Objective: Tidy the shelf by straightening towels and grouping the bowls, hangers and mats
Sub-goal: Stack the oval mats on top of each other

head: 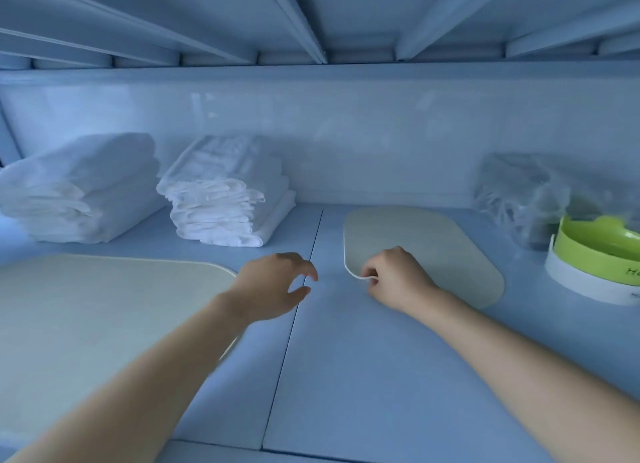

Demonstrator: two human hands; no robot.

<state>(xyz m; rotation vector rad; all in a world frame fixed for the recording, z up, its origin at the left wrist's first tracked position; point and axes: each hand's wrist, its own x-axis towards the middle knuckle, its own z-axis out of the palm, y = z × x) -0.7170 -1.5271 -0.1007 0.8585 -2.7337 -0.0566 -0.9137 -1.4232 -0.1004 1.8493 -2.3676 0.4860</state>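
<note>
Left hand [273,282] hovers half open, fingers loosely curled with thumb and fingers apart, holding nothing. It sits over the seam [294,324] that runs front to back down the shelf [346,376]; can't tell if the fingertips touch the board. Right hand [391,275] has its fingers curled in and pinches the near-left corner of the small mat [426,244], and that corner's pale edge curls up a little off the shelf. That makes two hands, both bare forearms reaching in from the front.

Mats, count two. The small mat is greyish with rounded corners. It lies flat right of the seam, apart from the pinched corner. The large mat [104,306] is cream and lies flat at front left, with the left forearm crossing over its right edge. The two mats are well apart, with the seam and the left hand between them.

Towels, count two stacks, both white and folded, at back left against the back panel [346,123]. The left towel stack [83,188] is bulkier, with thick folds. The right towel stack [225,195] is just beside it, made of thinner pieces with uneven front edges. Individual towels are too many and too blurred to count.

Bowls, two visible at the far right and cut off by the frame edge: a green bowl [595,240] sits tilted inside a white bowl [585,279]. The white one has lettering that is only partly readable.

One clear plastic bag [519,192] sits crumpled behind the bowls at back right; its contents are unclear.
</note>
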